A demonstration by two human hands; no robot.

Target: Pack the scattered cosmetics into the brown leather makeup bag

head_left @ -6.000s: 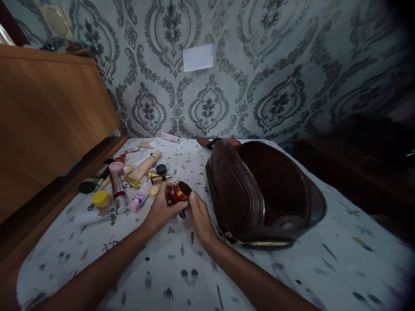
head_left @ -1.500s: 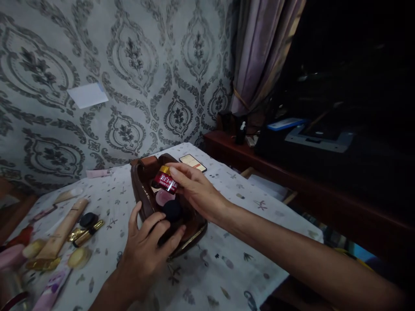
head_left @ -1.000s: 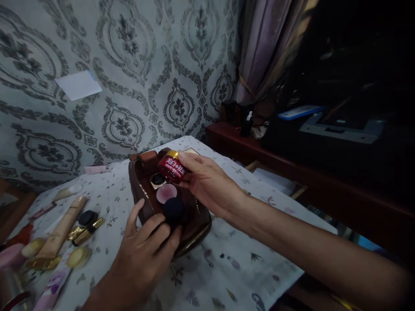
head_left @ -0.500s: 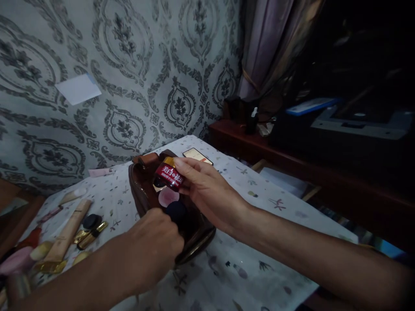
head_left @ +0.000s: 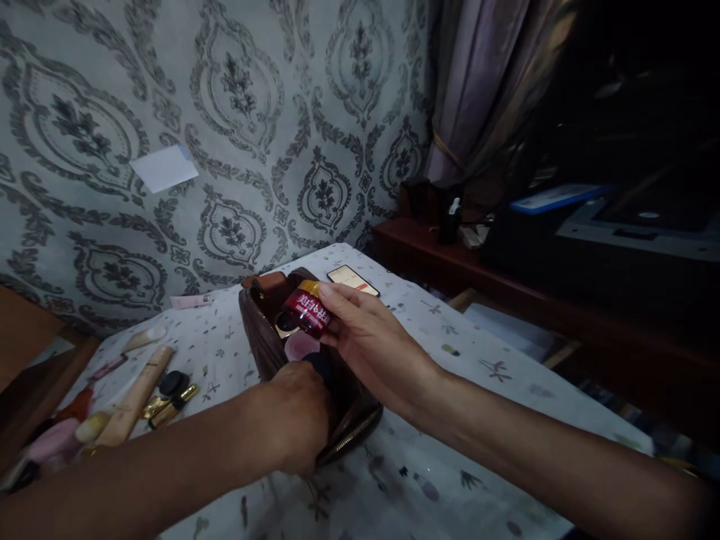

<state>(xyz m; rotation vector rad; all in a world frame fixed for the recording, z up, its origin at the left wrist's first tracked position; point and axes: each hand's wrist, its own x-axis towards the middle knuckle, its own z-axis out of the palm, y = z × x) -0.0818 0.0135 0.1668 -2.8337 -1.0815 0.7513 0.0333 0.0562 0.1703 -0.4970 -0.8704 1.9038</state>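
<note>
A brown zippered bag stands open on the cloth. Above its opening, my right hand is closed around a dark red jar with a gold lid and white lettering, tilted to one side. My left hand reaches down into the bag's near part, knuckles up. Its fingers are hidden, so whether it grips anything does not show. Right beside it inside the bag are a dark blue round item and a pink round item. A dark round piece with a gold edge lies farther back.
A lit phone lies behind the bag on the patterned tablecloth. At left are a beige tube, a black-lidded jar, gold-coloured tubes and a pink round container. An open drawer sits at right.
My left hand has gone lower and deeper into the bag, beside the dark blue item. The red jar stays in my right hand over the bag. The view has shifted slightly.
</note>
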